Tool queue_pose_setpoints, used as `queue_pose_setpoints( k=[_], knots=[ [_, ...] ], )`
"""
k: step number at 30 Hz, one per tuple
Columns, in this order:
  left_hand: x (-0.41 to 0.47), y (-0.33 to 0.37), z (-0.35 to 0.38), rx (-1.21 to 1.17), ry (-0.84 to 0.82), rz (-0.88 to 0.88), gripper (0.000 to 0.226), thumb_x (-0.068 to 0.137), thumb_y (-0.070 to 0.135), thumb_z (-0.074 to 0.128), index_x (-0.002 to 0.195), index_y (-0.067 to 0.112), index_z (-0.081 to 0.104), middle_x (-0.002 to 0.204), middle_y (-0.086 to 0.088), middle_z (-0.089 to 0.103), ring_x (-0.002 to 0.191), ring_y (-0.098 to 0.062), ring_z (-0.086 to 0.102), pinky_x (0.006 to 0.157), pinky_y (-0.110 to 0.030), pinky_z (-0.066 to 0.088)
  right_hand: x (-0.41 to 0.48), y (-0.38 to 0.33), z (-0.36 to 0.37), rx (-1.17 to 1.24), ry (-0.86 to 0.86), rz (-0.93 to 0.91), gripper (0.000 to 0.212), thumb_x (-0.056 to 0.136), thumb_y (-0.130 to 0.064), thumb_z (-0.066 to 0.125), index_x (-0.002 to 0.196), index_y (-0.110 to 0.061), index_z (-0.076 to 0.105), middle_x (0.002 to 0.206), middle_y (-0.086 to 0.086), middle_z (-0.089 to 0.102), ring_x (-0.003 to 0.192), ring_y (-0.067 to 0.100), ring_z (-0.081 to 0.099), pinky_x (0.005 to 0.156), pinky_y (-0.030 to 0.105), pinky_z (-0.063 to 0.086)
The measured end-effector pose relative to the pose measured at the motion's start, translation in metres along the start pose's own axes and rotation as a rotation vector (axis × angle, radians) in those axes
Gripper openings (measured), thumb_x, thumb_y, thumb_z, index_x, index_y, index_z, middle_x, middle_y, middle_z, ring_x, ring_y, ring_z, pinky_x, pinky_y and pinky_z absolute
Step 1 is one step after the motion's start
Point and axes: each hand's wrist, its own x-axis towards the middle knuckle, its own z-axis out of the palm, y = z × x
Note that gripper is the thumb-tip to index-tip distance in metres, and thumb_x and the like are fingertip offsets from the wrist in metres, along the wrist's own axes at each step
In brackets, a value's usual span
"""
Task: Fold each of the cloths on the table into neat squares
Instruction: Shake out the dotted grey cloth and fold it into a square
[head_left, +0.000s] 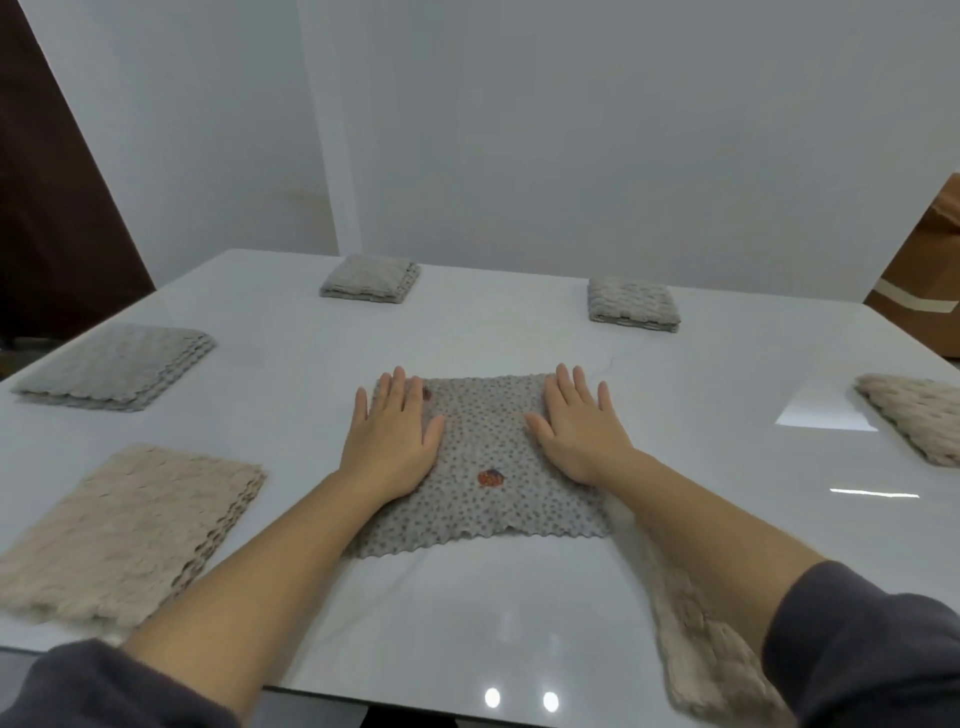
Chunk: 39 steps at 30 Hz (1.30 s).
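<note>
A grey dotted cloth (485, 462) with a small red motif lies spread flat in the middle of the white table (467, 613). My left hand (390, 436) rests flat, fingers apart, on its left part. My right hand (579, 426) lies flat on its right part in the same way. Neither hand grips anything. A beige cloth (711, 654) lies under my right forearm at the table's near right, partly hidden.
Two small folded grey cloths (370, 277) (632, 304) sit at the far edge. A larger grey stack (117, 366) and a beige stack (124, 530) lie on the left. Another beige cloth (919, 413) is at the right edge. A cardboard box (930, 270) stands beyond the table.
</note>
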Motion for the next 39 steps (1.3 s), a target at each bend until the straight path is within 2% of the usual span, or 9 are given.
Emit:
queue_pose_setpoints(
  k=[12, 15, 17, 19, 21, 25, 31, 34, 39],
  knots=[
    [-0.032, -0.018, 0.0, 0.104, -0.141, 0.036, 0.071, 0.099, 0.057, 0.007, 0.155, 0.016, -0.008, 0.163, 0.001, -0.014, 0.149, -0.012, -0.014, 0.116, -0.052, -0.018, -0.028, 0.0, 0.005, -0.098, -0.126, -0.124, 0.07, 0.101, -0.055, 0.013, 0.156, -0.015, -0.005, 0.164, 0.005, -0.01, 0.15, 0.026, -0.012, 0.12, 0.047, -0.006],
    [-0.045, -0.03, -0.011, 0.161, -0.029, 0.097, 0.071, 0.1, 0.057, 0.017, 0.156, 0.014, 0.01, 0.164, -0.001, 0.007, 0.15, -0.016, 0.004, 0.112, -0.056, -0.019, -0.04, 0.01, -0.009, -0.186, -0.098, -0.149, 0.067, 0.103, -0.051, 0.017, 0.156, -0.015, 0.0, 0.164, 0.006, -0.006, 0.15, 0.027, -0.009, 0.12, 0.05, -0.005],
    [-0.057, -0.033, -0.021, 0.043, 0.114, 0.263, 0.056, 0.096, 0.058, 0.031, 0.138, 0.022, 0.045, 0.142, 0.007, 0.045, 0.133, -0.012, 0.039, 0.119, -0.055, 0.004, -0.051, 0.007, -0.019, -0.119, -0.035, -0.211, 0.063, 0.103, -0.047, 0.028, 0.156, -0.015, 0.012, 0.164, 0.004, 0.007, 0.151, 0.024, 0.003, 0.12, 0.047, 0.001],
    [-0.071, -0.03, -0.031, -0.07, 0.125, 0.416, 0.039, 0.087, 0.064, 0.036, 0.102, 0.034, 0.057, 0.103, 0.022, 0.055, 0.098, -0.001, 0.051, 0.105, -0.037, 0.032, -0.064, -0.001, -0.025, -0.027, 0.034, -0.302, 0.056, 0.1, -0.046, 0.043, 0.147, -0.017, 0.035, 0.152, 0.003, 0.035, 0.141, 0.02, 0.032, 0.115, 0.039, 0.023],
    [-0.08, -0.025, -0.034, -0.074, 0.076, 0.512, 0.031, 0.083, 0.066, 0.043, 0.085, 0.037, 0.053, 0.087, 0.022, 0.052, 0.085, 0.001, 0.05, 0.092, -0.023, 0.031, -0.076, -0.01, -0.027, -0.002, 0.06, -0.382, 0.046, 0.094, -0.048, 0.053, 0.131, -0.021, 0.05, 0.127, -0.002, 0.053, 0.116, 0.016, 0.051, 0.094, 0.03, 0.039],
    [-0.085, -0.021, -0.031, -0.053, 0.055, 0.583, 0.022, 0.083, 0.058, 0.056, 0.087, 0.037, 0.055, 0.087, 0.022, 0.051, 0.082, 0.005, 0.048, 0.089, -0.016, 0.031, -0.089, -0.023, -0.021, 0.042, 0.06, -0.447, 0.04, 0.085, -0.049, 0.062, 0.116, -0.025, 0.054, 0.107, -0.008, 0.054, 0.096, 0.009, 0.05, 0.079, 0.024, 0.038],
    [-0.086, -0.016, -0.024, 0.06, 0.134, 0.587, 0.002, 0.087, 0.023, 0.056, 0.086, 0.023, 0.057, 0.084, 0.01, 0.054, 0.073, -0.013, 0.052, 0.061, -0.033, 0.047, -0.087, -0.033, -0.011, 0.046, 0.135, -0.428, 0.028, 0.084, -0.03, 0.059, 0.111, -0.024, 0.055, 0.103, -0.007, 0.053, 0.097, 0.015, 0.052, 0.07, 0.025, 0.033],
    [-0.086, -0.018, -0.022, 0.07, 0.12, 0.496, 0.016, 0.085, 0.006, 0.052, 0.093, 0.019, 0.055, 0.093, 0.005, 0.055, 0.081, -0.017, 0.053, 0.063, -0.031, 0.044, -0.082, -0.032, -0.008, -0.01, 0.133, -0.4, 0.034, 0.083, -0.003, 0.048, 0.114, -0.018, 0.052, 0.111, 0.002, 0.053, 0.104, 0.023, 0.051, 0.068, 0.032, 0.037],
    [-0.081, -0.035, -0.029, -0.01, 0.055, 0.304, 0.02, 0.083, 0.005, 0.051, 0.096, 0.02, 0.055, 0.097, 0.006, 0.053, 0.09, -0.016, 0.051, 0.074, -0.032, 0.045, -0.079, -0.017, -0.009, 0.006, 0.133, -0.324, 0.039, 0.082, 0.007, 0.043, 0.112, -0.018, 0.049, 0.11, 0.001, 0.052, 0.101, 0.023, 0.05, 0.071, 0.034, 0.042]
  ],
)
